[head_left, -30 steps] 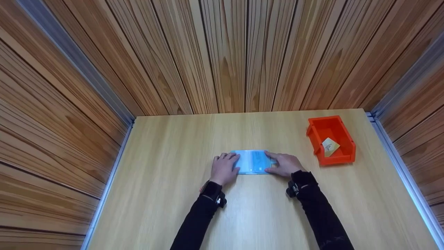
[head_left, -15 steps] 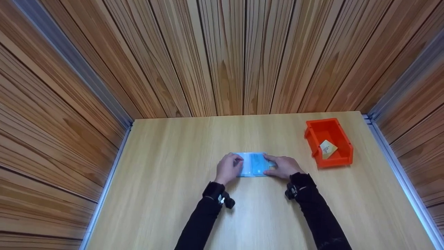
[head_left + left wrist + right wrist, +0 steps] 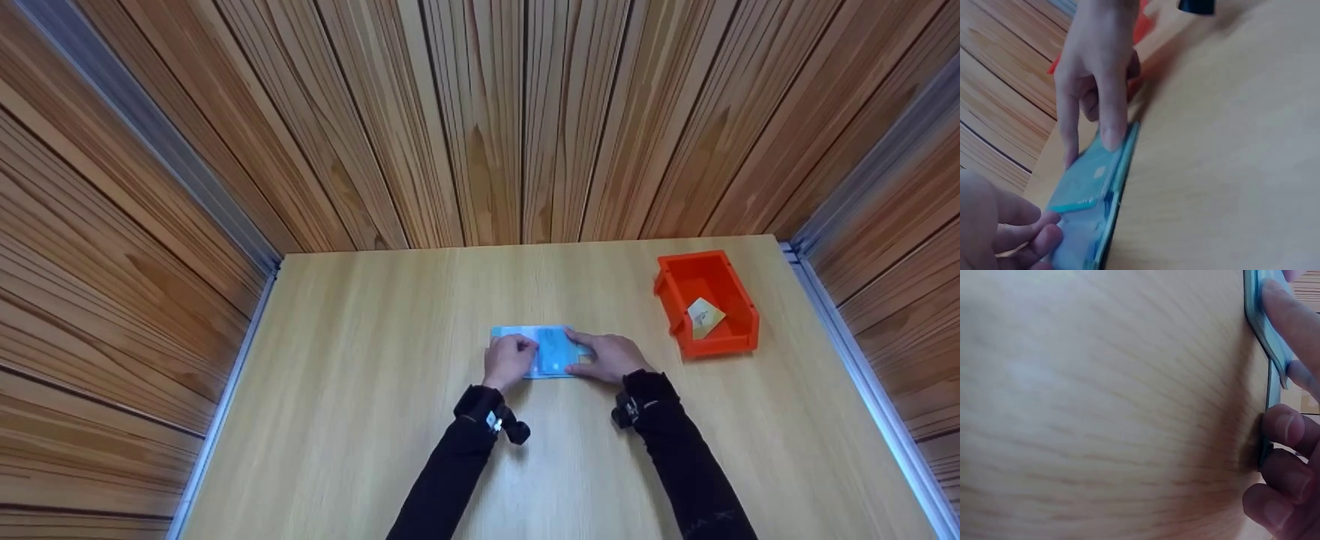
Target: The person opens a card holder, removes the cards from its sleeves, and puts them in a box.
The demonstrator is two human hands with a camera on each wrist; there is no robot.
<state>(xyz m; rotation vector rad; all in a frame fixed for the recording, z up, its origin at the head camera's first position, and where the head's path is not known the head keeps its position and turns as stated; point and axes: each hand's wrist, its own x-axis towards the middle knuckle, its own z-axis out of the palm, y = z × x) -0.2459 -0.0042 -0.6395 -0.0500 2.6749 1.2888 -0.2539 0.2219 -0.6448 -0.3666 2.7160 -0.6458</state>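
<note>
Landmark: blue packet (image 3: 551, 351), lying flat on the table (image 3: 360, 390) about mid-table.

Left of packet: left hand (image 3: 510, 358) sits over the packet's left end, fingers curled and pinching a folded-over flap of it. The left wrist view shows the fingertips (image 3: 1044, 236) holding the lifted light-blue layer (image 3: 1081, 188) above the rest of the packet.

On the packet, right end: right hand (image 3: 609, 356) lies mostly flat, fingers extended and pressing the packet's right side down onto the table. The left wrist view shows straight fingers with one tip on the packet's near edge. In the right wrist view fingertips (image 3: 1286, 430) bear on the thin packet edge (image 3: 1268, 382). It pins rather than grips.

Right of packet: orange bin (image 3: 705, 300), well apart, near the far right corner of the table, with a small pale packet (image 3: 705, 316) inside it.

Step, as I read it: folding the packet's left end over toward the middle while the right hand anchors it. The next move calls for laying the flap flat with edges lined up and creasing it, without letting the right side slide.

Versus one second ago: the left hand was flat at the packet's left end with more blue showing between the hands. It has since curled and shifted right, so the exposed blue area is narrower. The right hand and bin are essentially unmoved.
</note>
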